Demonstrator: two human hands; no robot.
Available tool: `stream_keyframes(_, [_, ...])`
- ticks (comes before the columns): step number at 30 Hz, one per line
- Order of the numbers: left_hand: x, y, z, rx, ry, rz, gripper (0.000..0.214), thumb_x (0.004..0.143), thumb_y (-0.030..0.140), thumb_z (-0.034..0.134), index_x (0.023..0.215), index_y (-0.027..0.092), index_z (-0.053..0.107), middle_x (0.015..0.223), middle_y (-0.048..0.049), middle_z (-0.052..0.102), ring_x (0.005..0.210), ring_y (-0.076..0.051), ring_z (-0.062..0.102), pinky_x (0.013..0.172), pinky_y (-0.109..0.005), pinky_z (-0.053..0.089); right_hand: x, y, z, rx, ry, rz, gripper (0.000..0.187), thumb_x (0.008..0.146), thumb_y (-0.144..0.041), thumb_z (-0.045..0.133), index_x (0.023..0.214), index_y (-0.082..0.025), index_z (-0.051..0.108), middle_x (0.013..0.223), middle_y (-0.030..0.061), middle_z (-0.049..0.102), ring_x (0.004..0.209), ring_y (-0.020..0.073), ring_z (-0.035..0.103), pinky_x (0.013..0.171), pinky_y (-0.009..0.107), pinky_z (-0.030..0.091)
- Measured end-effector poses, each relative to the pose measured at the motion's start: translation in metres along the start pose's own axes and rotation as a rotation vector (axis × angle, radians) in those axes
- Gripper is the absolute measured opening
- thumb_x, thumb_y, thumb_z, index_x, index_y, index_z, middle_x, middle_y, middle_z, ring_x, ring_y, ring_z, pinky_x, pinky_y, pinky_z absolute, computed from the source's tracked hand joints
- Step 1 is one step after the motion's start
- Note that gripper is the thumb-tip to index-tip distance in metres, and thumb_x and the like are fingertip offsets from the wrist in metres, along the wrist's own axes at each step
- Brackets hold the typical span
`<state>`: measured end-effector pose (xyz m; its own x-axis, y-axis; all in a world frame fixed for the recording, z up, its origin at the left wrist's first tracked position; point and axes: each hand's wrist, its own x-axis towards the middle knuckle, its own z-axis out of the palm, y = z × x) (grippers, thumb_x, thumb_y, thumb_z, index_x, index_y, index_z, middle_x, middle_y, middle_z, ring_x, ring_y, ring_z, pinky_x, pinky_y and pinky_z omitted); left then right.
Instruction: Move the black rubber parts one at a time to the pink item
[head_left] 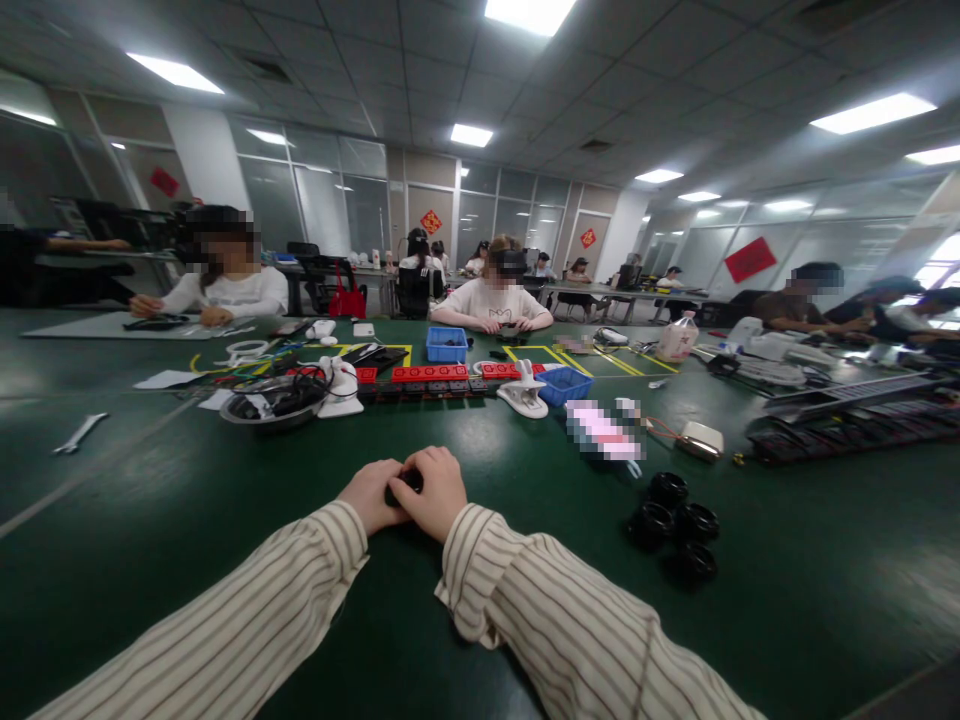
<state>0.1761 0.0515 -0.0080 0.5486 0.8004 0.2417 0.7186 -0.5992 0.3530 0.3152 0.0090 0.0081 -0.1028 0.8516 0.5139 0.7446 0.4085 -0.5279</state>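
Note:
My left hand and my right hand meet over the green table, both with curled fingers. Between them they hold a small black part, mostly covered by my fingers, so its full shape is hidden. It is dark and glossy like the several black ring-shaped parts grouped on the table to the right of my right forearm. Both of my forearms are in striped sleeves.
Ahead stand a metal bowl of dark cables, a white clamp stand, a row of red pieces, and blue bins. A wrench lies left, a white box right. A co-worker sits opposite.

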Motion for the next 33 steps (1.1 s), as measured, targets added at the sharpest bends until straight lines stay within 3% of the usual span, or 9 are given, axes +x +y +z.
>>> stream_keyframes(3, [0.0, -0.004, 0.0, -0.071, -0.02, 0.048, 0.034, 0.059, 0.031, 0.064, 0.088, 0.015, 0.057, 0.083, -0.0044, 0.058, 0.081, -0.023, 0.056, 0.076, -0.033, 0.045, 0.0, -0.001, -0.001, 0.04, -0.025, -0.071, 0.005, 0.071, -0.019, 0.06, 0.076, -0.019, 0.059, 0.082, 0.0012, 0.059, 0.086, 0.0178, 0.049, 0.081, 0.032, 0.036])
stream_keyframes(8, [0.0, -0.01, -0.001, -0.194, -0.065, 0.104, 0.021, 0.059, 0.027, 0.063, 0.076, 0.016, 0.056, 0.084, -0.0032, 0.058, 0.083, -0.022, 0.056, 0.078, -0.032, 0.046, -0.002, -0.005, -0.007, 0.086, -0.093, -0.205, 0.015, 0.067, -0.006, 0.052, 0.065, -0.02, 0.057, 0.075, -0.0009, 0.062, 0.087, 0.0169, 0.051, 0.086, 0.032, 0.034])
stream_keyframes(11, [0.0, -0.011, 0.001, -0.2, -0.065, 0.103, 0.027, 0.058, 0.026, 0.065, 0.081, 0.017, 0.058, 0.088, -0.0038, 0.06, 0.087, -0.023, 0.057, 0.082, -0.035, 0.046, -0.004, -0.008, -0.01, 0.096, -0.1, -0.22, 0.016, 0.068, -0.005, 0.05, 0.068, -0.02, 0.057, 0.077, -0.0007, 0.063, 0.089, 0.0177, 0.051, 0.087, 0.033, 0.034])
stream_keyframes(17, [0.001, -0.007, 0.006, -0.124, -0.004, 0.049, 0.05, 0.057, 0.03, 0.067, 0.103, 0.016, 0.055, 0.102, -0.0085, 0.061, 0.095, -0.027, 0.055, 0.088, -0.039, 0.042, -0.004, -0.008, -0.009, 0.076, 0.02, -0.097, 0.018, 0.074, -0.025, 0.059, 0.091, -0.019, 0.057, 0.096, 0.0045, 0.058, 0.095, 0.02, 0.048, 0.086, 0.034, 0.035])
stream_keyframes(20, [0.0, -0.003, 0.004, -0.033, 0.013, -0.015, 0.046, 0.059, 0.031, 0.066, 0.099, 0.012, 0.055, 0.096, -0.0107, 0.06, 0.091, -0.028, 0.055, 0.084, -0.04, 0.042, -0.003, -0.005, -0.004, 0.022, 0.037, -0.005, 0.028, 0.073, -0.036, 0.064, 0.092, -0.017, 0.056, 0.094, 0.0054, 0.056, 0.091, 0.0207, 0.048, 0.083, 0.035, 0.037])
stream_keyframes(23, [-0.001, 0.001, 0.002, 0.041, -0.004, -0.039, 0.033, 0.06, 0.031, 0.063, 0.087, 0.014, 0.057, 0.085, -0.0078, 0.059, 0.083, -0.026, 0.056, 0.077, -0.038, 0.044, -0.001, -0.002, 0.0, -0.027, 0.023, 0.05, 0.025, 0.073, -0.039, 0.064, 0.085, -0.018, 0.057, 0.088, 0.0047, 0.055, 0.088, 0.0203, 0.047, 0.081, 0.035, 0.037])
stream_keyframes(30, [0.0, -0.002, 0.001, -0.084, -0.028, 0.03, 0.033, 0.06, 0.026, 0.063, 0.09, 0.014, 0.057, 0.085, -0.0065, 0.058, 0.084, -0.024, 0.056, 0.078, -0.034, 0.045, -0.001, -0.002, -0.002, 0.02, -0.034, -0.047, 0.004, 0.074, -0.022, 0.06, 0.077, -0.019, 0.06, 0.083, 0.0019, 0.059, 0.087, 0.0182, 0.048, 0.082, 0.033, 0.035])
stream_keyframes(33, [0.0, -0.006, 0.0, -0.116, -0.048, 0.061, 0.027, 0.059, 0.027, 0.063, 0.083, 0.016, 0.057, 0.084, -0.0051, 0.058, 0.084, -0.023, 0.056, 0.078, -0.034, 0.045, -0.001, -0.003, -0.004, 0.063, -0.08, -0.157, 0.011, 0.072, -0.01, 0.054, 0.072, -0.02, 0.06, 0.08, -0.0004, 0.062, 0.087, 0.0171, 0.05, 0.084, 0.032, 0.034])
